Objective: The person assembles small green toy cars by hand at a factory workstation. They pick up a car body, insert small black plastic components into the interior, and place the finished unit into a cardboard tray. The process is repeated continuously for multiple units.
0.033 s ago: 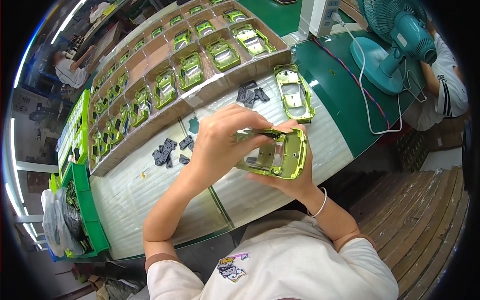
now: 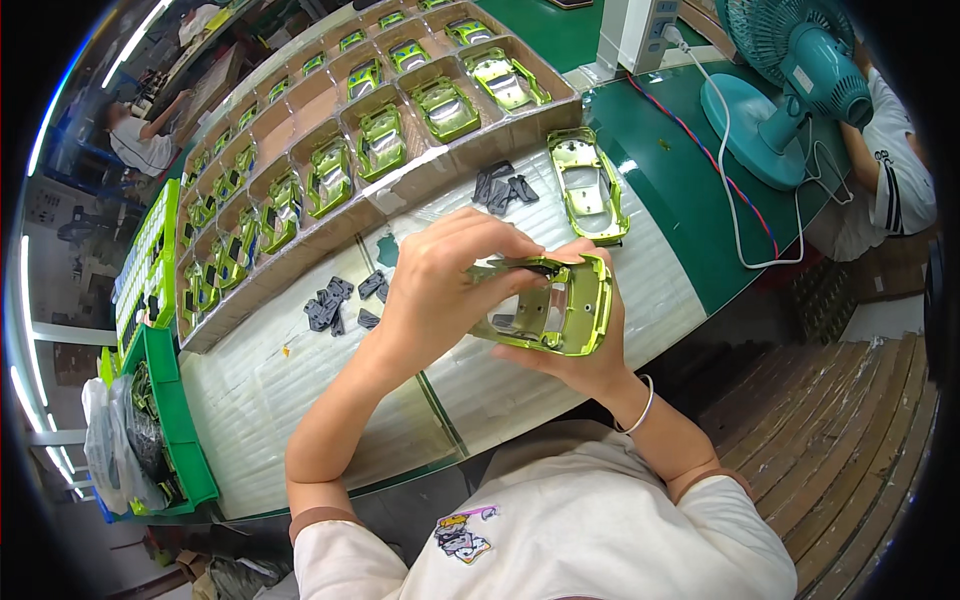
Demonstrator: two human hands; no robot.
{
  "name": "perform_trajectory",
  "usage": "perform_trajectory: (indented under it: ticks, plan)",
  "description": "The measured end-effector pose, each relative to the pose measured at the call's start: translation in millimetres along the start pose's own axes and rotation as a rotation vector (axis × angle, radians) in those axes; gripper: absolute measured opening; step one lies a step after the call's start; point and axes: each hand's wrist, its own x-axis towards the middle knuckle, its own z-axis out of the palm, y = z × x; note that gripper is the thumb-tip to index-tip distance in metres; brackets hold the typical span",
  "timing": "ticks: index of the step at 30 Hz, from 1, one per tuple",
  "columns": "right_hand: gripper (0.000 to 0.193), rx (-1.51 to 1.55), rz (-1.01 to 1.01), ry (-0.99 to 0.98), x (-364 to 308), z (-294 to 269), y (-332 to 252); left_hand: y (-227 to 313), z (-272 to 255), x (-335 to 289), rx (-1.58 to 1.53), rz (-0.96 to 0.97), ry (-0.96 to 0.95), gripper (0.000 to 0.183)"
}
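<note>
Lime-green toy car shell [image 2: 555,305] at centre; dark grey parts [image 2: 338,302] left of it; teal fan [image 2: 790,80] upper right; green tabletop [image 2: 690,200].

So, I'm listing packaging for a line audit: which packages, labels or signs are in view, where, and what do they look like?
Cardboard divider tray: along the table's far edge, long, brown, its cells holding green toy car shells.
Green crate: far left, rectangular, bright green.
Plastic bags: beside that crate, clear and crumpled.
White box: top, by the teal fan, upright; its label is too small to describe.
No signs or screens visible.
</note>
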Motion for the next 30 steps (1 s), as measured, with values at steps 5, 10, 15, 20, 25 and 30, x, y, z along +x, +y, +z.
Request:
perform_trajectory:
  ticks: [5, 10, 15, 20, 25, 30]
  plan:
    - [0.072, 0.036, 0.060, 0.017, -1.9, 1.0, -0.2, 0.1, 9.0, -5.6, -0.028, -0.038, 0.056, 0.015]
    - [0.067, 0.132, 0.095, 0.048, -0.3, 0.9, -6.4, -2.6, 14.4, -6.1, -0.017, -0.039, 0.092, 0.019]
    - [0.073, -0.146, -0.212, -0.030, 9.2, -3.6, -1.7, -9.2, 15.1, -3.2, -0.042, 0.133, 0.207, 0.024]
    - [0.059, 0.039, -0.094, 0.111, 11.4, -0.1, -6.1, -40.5, 11.9, -13.7, -0.235, 0.197, 0.182, 0.021]
    - [0.042, 0.185, 0.228, -0.013, 0.2, -11.6, 1.4, -47.0, 22.5, -18.2, -0.852, 0.134, 0.201, 0.013]
    - [0.036, 0.151, 0.127, -0.070, -2.6, -8.6, -9.7, -43.1, 21.5, -22.7, -0.676, 0.107, 0.176, 0.017]
